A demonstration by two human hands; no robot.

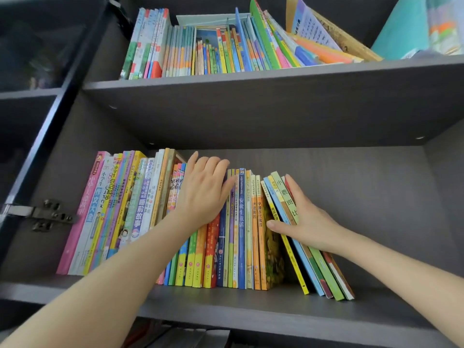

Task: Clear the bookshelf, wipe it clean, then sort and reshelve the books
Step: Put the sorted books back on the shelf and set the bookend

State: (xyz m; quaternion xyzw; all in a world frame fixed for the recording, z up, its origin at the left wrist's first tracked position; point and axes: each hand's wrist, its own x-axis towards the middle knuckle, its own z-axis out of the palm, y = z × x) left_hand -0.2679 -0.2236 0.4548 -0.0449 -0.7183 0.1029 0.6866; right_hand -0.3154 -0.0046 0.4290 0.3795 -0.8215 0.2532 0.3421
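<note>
I judge clearing barely begun. My left hand (206,194), fingers together, hooks over the upright books (241,234) beneath them. My right hand (303,222) pinches the leaning books (319,270) between thumb and fingers. Another full row (226,51) stands above. Wiping and sorting are not yet done.

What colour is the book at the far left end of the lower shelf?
That book is pink; the head view shows it best.
</note>
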